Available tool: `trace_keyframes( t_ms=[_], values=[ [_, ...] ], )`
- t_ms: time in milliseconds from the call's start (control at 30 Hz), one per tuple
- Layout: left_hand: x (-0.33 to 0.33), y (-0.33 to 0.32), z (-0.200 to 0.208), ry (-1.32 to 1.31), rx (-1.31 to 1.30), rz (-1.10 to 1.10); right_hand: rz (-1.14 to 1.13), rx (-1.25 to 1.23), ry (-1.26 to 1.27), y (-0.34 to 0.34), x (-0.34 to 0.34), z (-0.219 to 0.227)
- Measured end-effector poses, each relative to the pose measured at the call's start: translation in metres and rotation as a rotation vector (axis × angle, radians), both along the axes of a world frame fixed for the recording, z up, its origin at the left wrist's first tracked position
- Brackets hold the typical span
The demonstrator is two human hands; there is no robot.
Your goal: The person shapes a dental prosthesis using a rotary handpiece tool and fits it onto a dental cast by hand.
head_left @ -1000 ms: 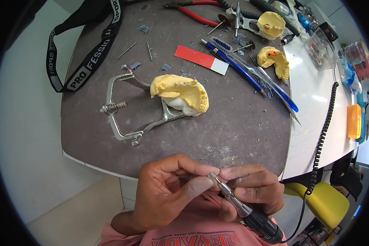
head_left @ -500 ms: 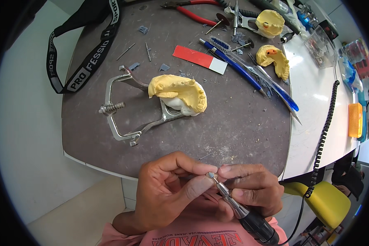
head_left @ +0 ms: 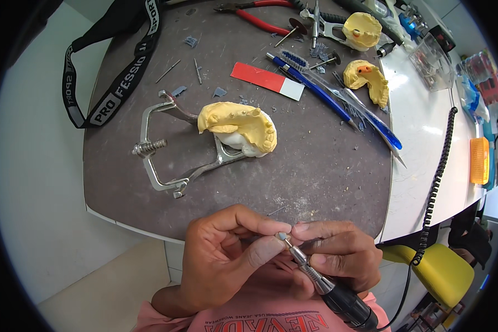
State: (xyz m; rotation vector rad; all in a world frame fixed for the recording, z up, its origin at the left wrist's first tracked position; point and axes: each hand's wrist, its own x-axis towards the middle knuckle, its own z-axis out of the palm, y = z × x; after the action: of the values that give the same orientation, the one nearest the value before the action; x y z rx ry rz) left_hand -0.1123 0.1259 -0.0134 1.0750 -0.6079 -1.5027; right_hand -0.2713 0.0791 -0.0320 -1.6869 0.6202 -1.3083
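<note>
My right hand (head_left: 346, 252) is wrapped round a black and silver rotary handpiece (head_left: 348, 304), tilted up toward the left. At its tip a small blue-grey grinding stone (head_left: 283, 236) sits between the fingertips of both hands. My left hand (head_left: 221, 260) is closed in a pinch against a tiny pale piece beside the stone; the fingers hide most of it. Beyond the hands, a yellow plaster dental cast (head_left: 243, 119) on a white base is mounted on a metal articulator (head_left: 161, 182), lying on the grey-brown work surface (head_left: 315, 166).
Two more yellow casts (head_left: 362, 32) (head_left: 375, 88) stand at the far right. Near them lie a blue pen (head_left: 318, 91), a red-white strip (head_left: 265, 80) and red-handled pliers (head_left: 260, 21). A black strap (head_left: 119, 105) lies far left. A coiled cord (head_left: 440, 171) hangs at the right.
Both hands keep nearly the same pose, with the stone still at the fingertips. The whole view has shifted very slightly; nothing was picked up or put down.
</note>
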Motion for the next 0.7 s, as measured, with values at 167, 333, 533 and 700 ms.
trace_keyframes(
  t_ms=[167, 333, 533, 700],
  values=[
    [-0.0003, 0.0003, 0.0000, -0.006, -0.010, 0.003, 0.016, -0.026, 0.001, -0.0011, -0.0007, -0.0002],
    [-0.0007, -0.0018, 0.0026, -0.014, 0.002, -0.010, -0.115, 0.069, -0.146, 0.0075, 0.0087, -0.0018],
    [-0.0003, -0.0010, 0.0004, -0.008, -0.016, -0.004, -0.020, -0.016, 0.001, -0.0012, 0.0022, 0.0015],
    [-0.0006, -0.0014, 0.0015, 0.004, 0.002, -0.013, -0.053, 0.004, -0.007, -0.0001, 0.0041, 0.0043]
  ],
)
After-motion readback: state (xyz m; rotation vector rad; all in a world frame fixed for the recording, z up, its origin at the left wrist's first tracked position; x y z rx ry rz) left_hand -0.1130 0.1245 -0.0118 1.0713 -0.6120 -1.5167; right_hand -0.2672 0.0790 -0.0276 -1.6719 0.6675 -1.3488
